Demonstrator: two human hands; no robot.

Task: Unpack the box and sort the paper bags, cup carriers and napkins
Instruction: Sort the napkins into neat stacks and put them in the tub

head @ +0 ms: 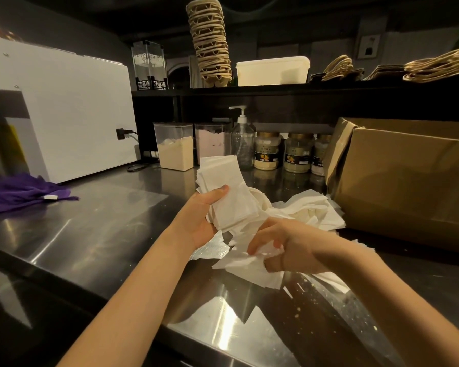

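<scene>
My left hand [200,218] holds a fanned stack of white napkins [229,192] upright above the steel counter, thumb across its front. My right hand [284,247] pinches loose napkins [252,266] lying on the counter just below. More white napkins [310,210] lie in a heap against the brown cardboard box [408,186] at the right. On the upper shelf stands a tall stack of brown cup carriers [212,41]. Paper bags with twisted handles [432,67] lie flat at the shelf's right end.
A white machine [64,112] and a purple cloth [21,193] occupy the counter's left. Powder containers [174,147], a pump bottle [243,139] and jars [297,152] line the back. A white lidded tub [272,70] sits on the shelf. The steel counter [104,229] runs along the front.
</scene>
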